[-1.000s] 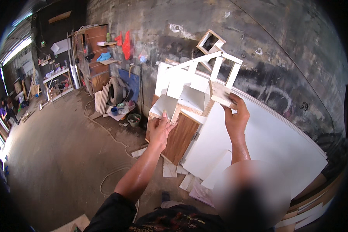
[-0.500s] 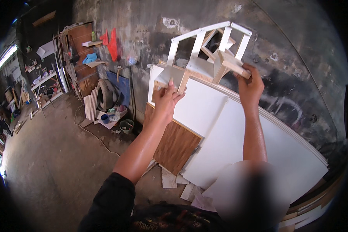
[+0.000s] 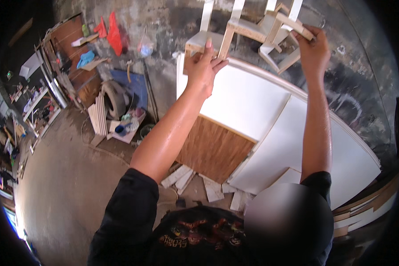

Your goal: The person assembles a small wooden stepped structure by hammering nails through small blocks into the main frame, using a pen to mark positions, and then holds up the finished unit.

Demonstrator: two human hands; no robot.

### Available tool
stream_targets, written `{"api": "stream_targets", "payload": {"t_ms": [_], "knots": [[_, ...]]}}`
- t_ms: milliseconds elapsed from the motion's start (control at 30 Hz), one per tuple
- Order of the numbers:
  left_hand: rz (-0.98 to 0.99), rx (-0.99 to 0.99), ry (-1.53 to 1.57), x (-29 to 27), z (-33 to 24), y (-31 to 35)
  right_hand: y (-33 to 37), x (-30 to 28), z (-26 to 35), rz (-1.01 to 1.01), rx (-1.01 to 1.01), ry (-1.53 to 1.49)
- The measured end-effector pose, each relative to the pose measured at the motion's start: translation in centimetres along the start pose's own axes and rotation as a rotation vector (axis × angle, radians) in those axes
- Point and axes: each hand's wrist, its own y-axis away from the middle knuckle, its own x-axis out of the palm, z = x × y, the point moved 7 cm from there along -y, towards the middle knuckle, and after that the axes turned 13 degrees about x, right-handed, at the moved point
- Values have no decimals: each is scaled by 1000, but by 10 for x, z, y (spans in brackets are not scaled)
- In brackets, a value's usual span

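Note:
Raised before me at the top of the head view is a white-painted stepped wooden frame (image 3: 248, 29) with bare wood edges, its top cut off by the picture's edge. My left hand (image 3: 204, 75) grips its lower left step, one finger up against the step's front edge. At the right end, my right hand (image 3: 314, 55) is closed on a short bare wood bar (image 3: 297, 27) between thumb and fingers. Below that bar hangs a squarish loop of wood strips (image 3: 277, 62); how it joins the frame I cannot tell.
Large white panels (image 3: 270, 155) and a brown wood-grain board (image 3: 217, 150) lean against the stained wall. Offcuts (image 3: 213, 188) lie at their foot. To the left are a tyre (image 3: 115, 99), a blue sheet (image 3: 133, 86) and ribbed pale strips (image 3: 97, 117) on the concrete floor (image 3: 71, 177).
Both hands have risen in view with the frame, the right also moving rightward. The wood loop now hangs lower, beneath the bar. More of my shirt shows at the bottom.

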Motion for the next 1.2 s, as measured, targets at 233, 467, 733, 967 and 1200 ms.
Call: {"api": "stream_targets", "payload": {"t_ms": [233,467,733,967,1200], "knots": [[34,-34,89,-19,-9,-47,-3,36,16,-25,63,9],[141,-35,154,11,-14,-88,-34,39,37,-165,22,20],[182,-82,159,58,1,-150,-91,53,39,-275,31,46],[251,-19,167,108,14,-226,-162,69,13,-315,-96,73],[239,9,164,169,46,-313,-249,89,-29,-340,-126,113]]}}
